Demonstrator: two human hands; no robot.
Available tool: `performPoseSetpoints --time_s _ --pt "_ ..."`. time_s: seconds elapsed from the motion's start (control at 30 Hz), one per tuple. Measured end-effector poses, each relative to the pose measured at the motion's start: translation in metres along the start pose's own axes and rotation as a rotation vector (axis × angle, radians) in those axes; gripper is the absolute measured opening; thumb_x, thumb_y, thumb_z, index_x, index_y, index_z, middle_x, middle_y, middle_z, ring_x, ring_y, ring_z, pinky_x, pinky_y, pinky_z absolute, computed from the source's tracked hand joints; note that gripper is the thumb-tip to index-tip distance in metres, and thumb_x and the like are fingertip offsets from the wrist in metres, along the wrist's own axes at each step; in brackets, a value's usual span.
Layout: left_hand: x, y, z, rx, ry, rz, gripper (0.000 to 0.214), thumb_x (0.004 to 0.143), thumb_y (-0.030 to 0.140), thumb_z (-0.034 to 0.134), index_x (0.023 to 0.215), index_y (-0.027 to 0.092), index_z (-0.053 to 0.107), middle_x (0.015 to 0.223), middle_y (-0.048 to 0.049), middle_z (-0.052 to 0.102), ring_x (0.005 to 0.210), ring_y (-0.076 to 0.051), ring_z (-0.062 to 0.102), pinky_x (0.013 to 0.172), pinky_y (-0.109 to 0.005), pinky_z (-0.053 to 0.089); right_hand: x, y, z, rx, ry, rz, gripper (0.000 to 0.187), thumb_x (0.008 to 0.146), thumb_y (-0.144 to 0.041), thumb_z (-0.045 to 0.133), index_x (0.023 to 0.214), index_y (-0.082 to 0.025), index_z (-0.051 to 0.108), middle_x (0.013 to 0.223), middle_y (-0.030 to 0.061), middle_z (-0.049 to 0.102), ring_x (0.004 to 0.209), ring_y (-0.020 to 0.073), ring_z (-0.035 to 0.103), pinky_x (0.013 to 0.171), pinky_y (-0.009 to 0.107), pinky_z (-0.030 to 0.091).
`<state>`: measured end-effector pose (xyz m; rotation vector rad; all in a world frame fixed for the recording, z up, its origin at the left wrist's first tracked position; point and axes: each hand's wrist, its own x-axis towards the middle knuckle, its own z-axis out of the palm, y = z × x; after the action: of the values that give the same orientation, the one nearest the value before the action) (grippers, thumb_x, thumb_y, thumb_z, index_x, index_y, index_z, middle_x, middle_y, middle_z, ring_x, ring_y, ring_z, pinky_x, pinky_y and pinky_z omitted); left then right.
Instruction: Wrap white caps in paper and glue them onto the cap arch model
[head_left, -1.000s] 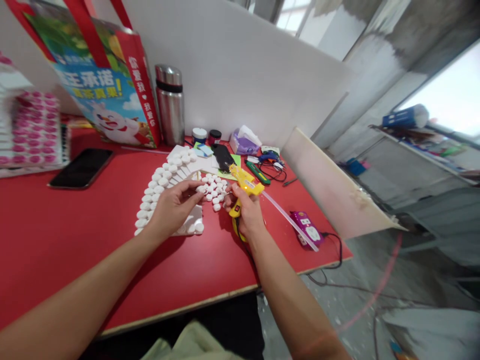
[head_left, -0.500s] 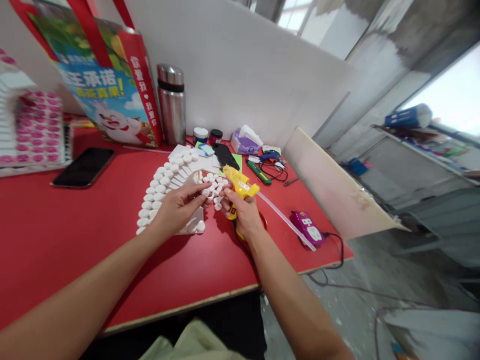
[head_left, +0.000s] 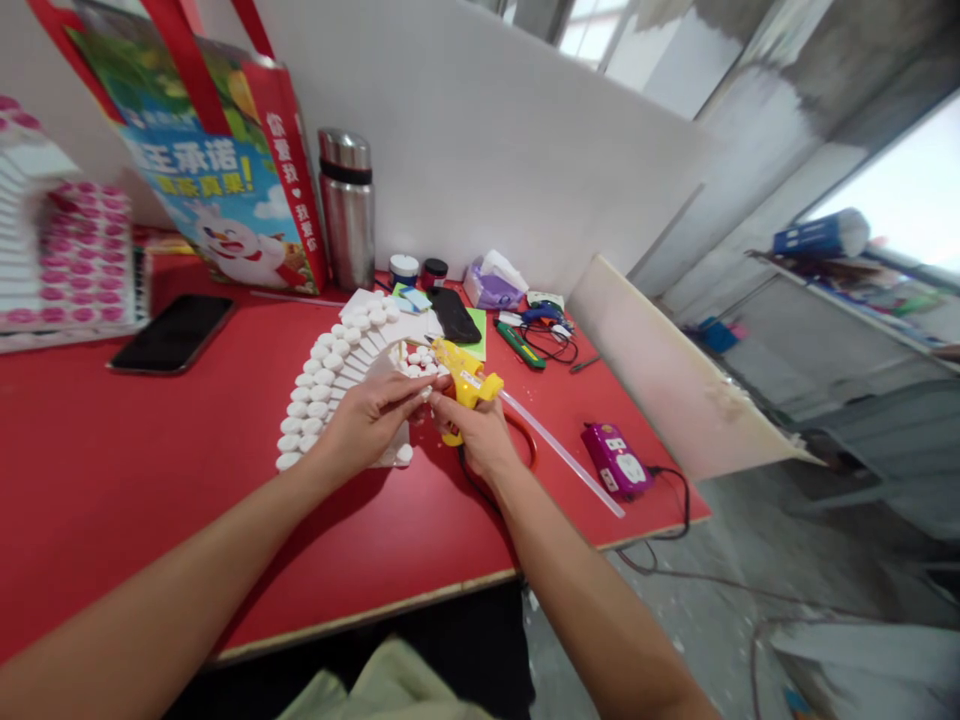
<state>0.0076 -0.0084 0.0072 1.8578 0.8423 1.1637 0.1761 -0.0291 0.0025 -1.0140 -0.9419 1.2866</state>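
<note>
My right hand [head_left: 480,432] is wrapped round a yellow hot glue gun [head_left: 466,372], with a clear glue stick [head_left: 562,452] trailing from its back. My left hand [head_left: 373,412] is closed in a pinch, its fingertips against those of my right hand. A small white round piece [head_left: 427,393] shows between the left fingertips, partly hidden. Under and beside the left hand lies a white fan-shaped panel [head_left: 358,368], its outer edge lined with rows of white round pieces [head_left: 321,376]. Loose white pieces [head_left: 417,360] are heaped just beyond the fingertips.
A black phone [head_left: 174,333], a printed bag [head_left: 225,190] and a steel flask [head_left: 348,215] stand or lie left and behind. Toward the back right are a tissue pack [head_left: 495,283] and green cutter [head_left: 520,345]. A purple power socket [head_left: 617,460] sits near the right edge.
My right hand and the glue gun have shifted left, meeting my left fingertips. The gun now covers part of the loose pieces, and the glue stick has swung left with it.
</note>
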Motion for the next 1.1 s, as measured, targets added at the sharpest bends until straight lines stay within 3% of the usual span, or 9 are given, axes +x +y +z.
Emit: performPoseSetpoints --time_s 0.17,0.37,0.9,1.0,1.1 --pt "-0.002 0.004 0.001 -0.004 0.027 -0.103 0.035 0.097 0.037 0.063 0.122 0.017 0.077 0.106 -0.0095 0.079 0.085 -0.019 0.072 0.083 -0.032 0.056 -0.001 0.001 0.002 -0.009 -0.016 0.026 0.029 0.070 -0.035 0.086 0.085 -0.018 0.069 0.056 -0.0063 0.058 0.050 0.0091 0.048 0.049 0.023 0.038" --pt "-0.003 0.008 0.001 0.073 0.038 -0.010 0.030 0.096 0.033 0.062 0.118 0.020 0.079 0.106 -0.0095 0.078 0.092 -0.020 0.072 0.084 -0.031 0.056 -0.001 0.001 0.002 0.011 -0.009 0.018 0.029 0.071 -0.034 0.084 0.090 -0.019 0.068 0.052 -0.0072 0.057 0.046 0.0094 0.048 0.049 0.023 0.039" --pt "-0.003 0.015 0.006 -0.017 0.104 0.025 0.024 0.091 0.028 0.068 0.108 0.020 0.083 0.095 -0.0088 0.079 0.086 -0.019 0.072 0.077 -0.031 0.059 -0.004 0.005 0.002 -0.015 -0.024 -0.009 0.023 0.074 -0.034 0.082 0.077 -0.019 0.065 0.052 -0.0055 0.055 0.047 0.0102 0.047 0.046 0.024 0.039" --pt "-0.002 0.013 0.006 -0.001 0.084 -0.010 0.023 0.092 0.031 0.067 0.106 0.019 0.082 0.099 -0.0087 0.078 0.088 -0.019 0.072 0.080 -0.032 0.058 -0.004 0.003 0.001 0.003 -0.043 0.000 0.021 0.077 -0.033 0.081 0.082 -0.018 0.067 0.053 -0.0057 0.057 0.047 0.0103 0.050 0.048 0.023 0.041" --pt "-0.002 0.008 0.005 -0.053 0.094 -0.131 0.028 0.091 0.036 0.070 0.110 0.017 0.078 0.098 -0.0086 0.078 0.083 -0.019 0.072 0.076 -0.032 0.058 -0.006 -0.004 0.000 -0.015 -0.041 -0.002 0.020 0.080 -0.031 0.080 0.092 -0.018 0.070 0.058 -0.0051 0.062 0.051 0.0107 0.055 0.053 0.023 0.046"
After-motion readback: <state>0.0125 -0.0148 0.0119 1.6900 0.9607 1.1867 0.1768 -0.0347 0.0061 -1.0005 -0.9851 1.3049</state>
